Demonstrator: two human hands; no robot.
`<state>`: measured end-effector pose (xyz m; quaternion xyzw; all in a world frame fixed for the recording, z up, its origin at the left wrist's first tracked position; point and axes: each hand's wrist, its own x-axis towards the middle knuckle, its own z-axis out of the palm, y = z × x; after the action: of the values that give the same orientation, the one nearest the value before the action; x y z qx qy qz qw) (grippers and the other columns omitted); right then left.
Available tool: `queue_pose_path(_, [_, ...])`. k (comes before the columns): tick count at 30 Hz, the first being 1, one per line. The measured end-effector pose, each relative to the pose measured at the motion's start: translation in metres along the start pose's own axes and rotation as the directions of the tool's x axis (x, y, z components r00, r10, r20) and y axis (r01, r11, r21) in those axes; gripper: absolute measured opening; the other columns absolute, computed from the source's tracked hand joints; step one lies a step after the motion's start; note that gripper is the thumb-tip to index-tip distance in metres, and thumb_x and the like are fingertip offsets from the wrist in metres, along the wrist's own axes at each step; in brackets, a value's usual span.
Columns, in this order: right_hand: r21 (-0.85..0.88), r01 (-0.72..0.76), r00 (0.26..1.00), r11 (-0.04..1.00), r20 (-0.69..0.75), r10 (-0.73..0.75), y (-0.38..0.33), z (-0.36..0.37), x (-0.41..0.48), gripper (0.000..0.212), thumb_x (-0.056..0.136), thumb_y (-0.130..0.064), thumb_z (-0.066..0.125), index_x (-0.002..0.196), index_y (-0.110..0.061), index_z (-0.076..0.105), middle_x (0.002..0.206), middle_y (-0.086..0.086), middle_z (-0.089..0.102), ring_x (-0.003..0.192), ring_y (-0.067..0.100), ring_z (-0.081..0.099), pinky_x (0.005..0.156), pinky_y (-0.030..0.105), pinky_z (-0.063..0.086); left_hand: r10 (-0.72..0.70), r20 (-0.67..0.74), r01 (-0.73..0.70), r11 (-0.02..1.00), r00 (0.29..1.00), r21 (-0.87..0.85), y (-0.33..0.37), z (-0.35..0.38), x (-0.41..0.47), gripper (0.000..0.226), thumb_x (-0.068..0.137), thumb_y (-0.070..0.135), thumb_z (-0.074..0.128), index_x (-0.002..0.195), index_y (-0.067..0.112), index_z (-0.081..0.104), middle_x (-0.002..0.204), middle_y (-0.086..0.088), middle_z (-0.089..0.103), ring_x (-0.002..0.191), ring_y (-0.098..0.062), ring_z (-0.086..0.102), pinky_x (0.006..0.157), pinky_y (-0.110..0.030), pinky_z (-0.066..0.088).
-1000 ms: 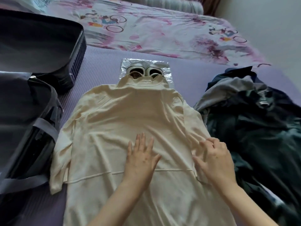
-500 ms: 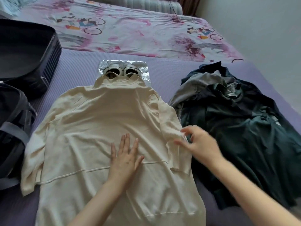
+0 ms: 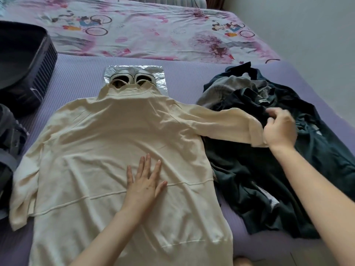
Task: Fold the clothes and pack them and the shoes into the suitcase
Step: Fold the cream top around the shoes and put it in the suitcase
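A cream long-sleeved top [image 3: 115, 143] lies spread flat on the purple bed cover. My left hand [image 3: 144, 181] rests palm down on its middle, fingers apart. My right hand [image 3: 278, 129] grips the cuff of the top's right sleeve [image 3: 226, 123], which is stretched out sideways over a heap of dark clothes [image 3: 269, 169]. A pair of white shoes [image 3: 130, 79] sits on a clear plastic sheet just beyond the collar, partly hidden by it. The open black suitcase [image 3: 25, 77] lies at the left edge.
A flowered pink sheet [image 3: 153, 29] covers the far half of the bed. A white wall [image 3: 307, 35] runs along the right side. The suitcase's strapped half [image 3: 9, 150] lies beside the top's left sleeve.
My right hand has lifted the right sleeve off the top's body and pulled it out to the right over the dark clothes. My left hand stayed flat on the top.
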<state>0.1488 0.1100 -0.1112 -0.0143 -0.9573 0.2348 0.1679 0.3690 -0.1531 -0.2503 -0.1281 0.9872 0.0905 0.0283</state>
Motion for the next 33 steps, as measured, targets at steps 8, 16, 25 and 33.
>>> queue_pose_path(8, [0.065, 0.391, 0.902, 0.918, 0.171, -0.396, -0.016, 0.016, -0.113, 0.017, 0.085, -0.028, 0.059, 0.093, -0.016, 0.068, 0.090, 0.002, 0.062, 0.086, 0.024, 0.057, 0.076, 0.036, 0.046, 0.067, -0.190, -0.074, 0.997, 0.980, -0.027, 0.009, 0.001, -0.021, 0.059, 0.098, 0.050, 0.009, 0.131, 0.018, 0.047, 0.134, -0.019, 0.052, 0.135, -0.027, 0.035, 0.108, -0.047, 0.017])
queue_pose_path(16, [0.028, 0.163, 0.903, 0.986, 0.398, -0.161, 0.006, 0.013, -0.215, 0.031, 0.078, -0.047, 0.069, 0.087, -0.024, 0.051, 0.084, -0.011, 0.050, 0.085, 0.011, 0.046, 0.072, 0.025, 0.032, 0.096, -0.124, -0.097, 0.995, 0.988, -0.007, -0.001, 0.013, -0.099, 0.066, 0.097, 0.055, 0.005, 0.144, 0.018, 0.032, 0.151, -0.010, 0.031, 0.146, -0.017, 0.002, 0.110, -0.046, 0.004])
queue_pose_path(25, [0.118, 0.241, 0.944, 0.963, 0.201, -0.261, 0.019, -0.015, -0.220, 0.017, 0.077, -0.017, 0.074, 0.079, -0.019, 0.057, 0.076, -0.008, 0.051, 0.076, 0.017, 0.050, 0.068, 0.029, 0.040, 0.205, -0.084, -0.206, 0.978, 0.975, -0.006, -0.009, 0.010, -0.150, 0.060, 0.099, 0.053, 0.008, 0.142, 0.020, 0.035, 0.158, -0.002, 0.011, 0.146, -0.014, 0.003, 0.112, -0.043, 0.007])
queue_pose_path(33, [0.190, 0.656, 0.620, 0.731, 0.417, -0.665, 0.007, -0.001, -0.315, 0.065, 0.046, -0.044, 0.089, 0.104, -0.032, 0.062, 0.116, -0.009, 0.060, 0.106, 0.008, 0.045, 0.085, 0.028, 0.050, -0.282, -0.416, 0.123, 0.921, 0.865, -0.369, -0.055, -0.025, -0.210, 0.044, 0.081, 0.019, 0.065, 0.122, 0.010, 0.054, 0.125, -0.016, 0.055, 0.118, -0.031, 0.046, 0.098, -0.054, 0.039])
